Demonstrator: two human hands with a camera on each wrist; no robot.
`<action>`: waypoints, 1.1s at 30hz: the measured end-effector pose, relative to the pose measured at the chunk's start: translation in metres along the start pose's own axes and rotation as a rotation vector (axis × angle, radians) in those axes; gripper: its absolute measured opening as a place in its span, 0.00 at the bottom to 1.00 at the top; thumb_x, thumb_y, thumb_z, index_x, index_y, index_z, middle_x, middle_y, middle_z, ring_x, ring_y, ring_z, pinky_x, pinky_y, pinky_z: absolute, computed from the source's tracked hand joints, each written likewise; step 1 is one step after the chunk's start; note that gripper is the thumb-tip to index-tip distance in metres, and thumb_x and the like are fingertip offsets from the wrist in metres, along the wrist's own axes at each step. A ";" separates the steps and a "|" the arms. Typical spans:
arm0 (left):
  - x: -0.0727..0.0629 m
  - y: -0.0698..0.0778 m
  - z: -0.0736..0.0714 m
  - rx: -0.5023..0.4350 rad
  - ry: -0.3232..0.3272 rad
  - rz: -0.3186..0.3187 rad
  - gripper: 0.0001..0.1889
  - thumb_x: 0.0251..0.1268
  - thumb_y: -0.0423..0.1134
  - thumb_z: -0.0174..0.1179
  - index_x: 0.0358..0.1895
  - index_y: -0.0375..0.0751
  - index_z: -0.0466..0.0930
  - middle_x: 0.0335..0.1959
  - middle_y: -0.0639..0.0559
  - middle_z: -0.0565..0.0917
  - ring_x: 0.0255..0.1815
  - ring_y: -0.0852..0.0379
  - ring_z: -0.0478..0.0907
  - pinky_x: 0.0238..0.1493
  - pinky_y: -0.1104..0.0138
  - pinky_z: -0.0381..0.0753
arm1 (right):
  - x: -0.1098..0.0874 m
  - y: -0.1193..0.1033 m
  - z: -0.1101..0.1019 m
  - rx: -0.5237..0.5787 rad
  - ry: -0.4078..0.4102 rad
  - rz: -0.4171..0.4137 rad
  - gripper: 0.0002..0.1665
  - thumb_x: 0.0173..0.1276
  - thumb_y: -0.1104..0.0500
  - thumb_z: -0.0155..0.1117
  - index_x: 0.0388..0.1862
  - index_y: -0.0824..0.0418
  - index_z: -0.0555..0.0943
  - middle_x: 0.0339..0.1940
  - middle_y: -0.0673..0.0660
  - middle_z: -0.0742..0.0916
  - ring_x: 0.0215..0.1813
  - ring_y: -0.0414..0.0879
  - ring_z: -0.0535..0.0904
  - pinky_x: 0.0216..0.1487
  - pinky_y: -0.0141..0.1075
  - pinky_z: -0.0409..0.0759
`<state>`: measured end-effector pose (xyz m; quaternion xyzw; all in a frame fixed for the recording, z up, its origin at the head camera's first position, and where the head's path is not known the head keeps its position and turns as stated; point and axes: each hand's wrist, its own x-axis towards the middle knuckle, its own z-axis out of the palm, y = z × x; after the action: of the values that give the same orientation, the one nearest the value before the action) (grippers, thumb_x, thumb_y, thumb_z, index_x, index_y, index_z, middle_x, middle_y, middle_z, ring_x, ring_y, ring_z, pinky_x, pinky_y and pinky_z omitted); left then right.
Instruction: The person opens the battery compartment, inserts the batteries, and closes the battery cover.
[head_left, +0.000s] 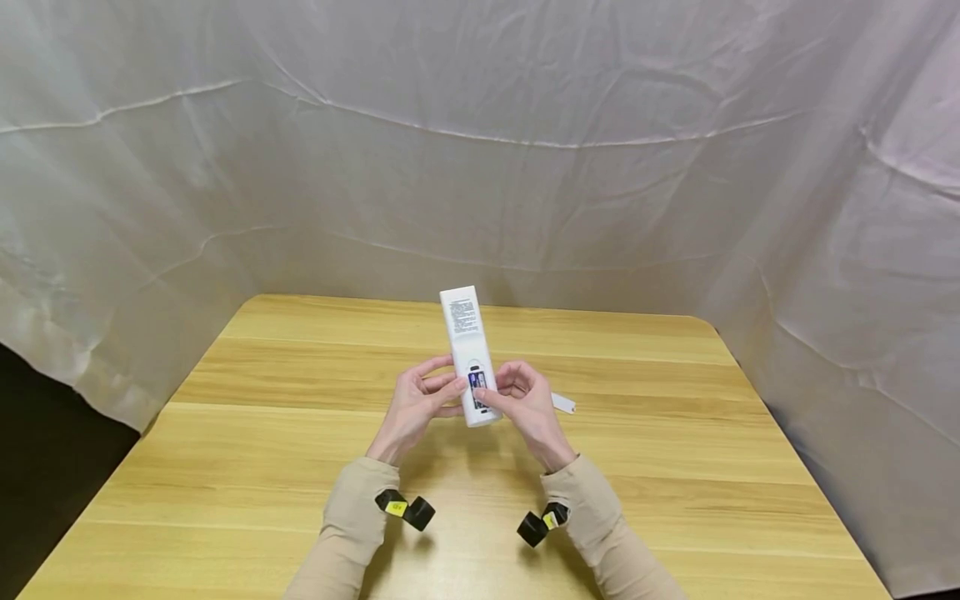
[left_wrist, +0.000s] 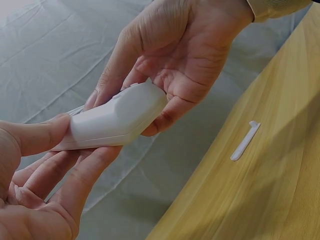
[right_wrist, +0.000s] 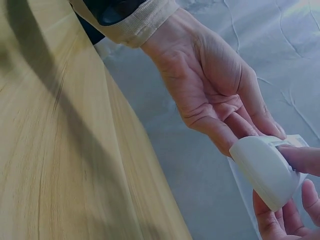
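A white remote control [head_left: 467, 342] is held above the table, its back facing up and tilted, with printed text near the far end. Dark blue batteries [head_left: 474, 380] show in its uncovered battery compartment. My left hand [head_left: 414, 403] grips the remote's left side, thumb on the back edge and fingers underneath. On the other side, my right hand [head_left: 531, 410] holds the near end, its thumb pressing over the batteries and its fingers curled below. The thumb hides part of the compartment. A small white battery cover [head_left: 563, 403] lies on the table, right of the right hand.
The light wood table [head_left: 660, 467] extends under both arms. Pale cloth curtains [head_left: 525, 200] hang behind it and along both sides. Black wrist cameras [head_left: 418, 513] are strapped over the beige sleeves [head_left: 352, 508].
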<state>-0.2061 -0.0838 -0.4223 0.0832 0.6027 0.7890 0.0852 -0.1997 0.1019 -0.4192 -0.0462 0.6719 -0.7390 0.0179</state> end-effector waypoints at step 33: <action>0.001 0.000 0.003 -0.025 0.066 -0.021 0.26 0.68 0.24 0.59 0.69 0.29 0.68 0.60 0.27 0.79 0.44 0.57 0.88 0.46 0.58 0.92 | 0.005 0.000 -0.011 -0.014 0.048 -0.122 0.16 0.71 0.65 0.64 0.53 0.73 0.75 0.45 0.51 0.84 0.45 0.41 0.83 0.51 0.37 0.89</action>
<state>-0.2069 -0.0810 -0.4213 0.0498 0.5963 0.7977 0.0747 -0.2058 0.1126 -0.4199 -0.0697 0.6732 -0.7349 -0.0436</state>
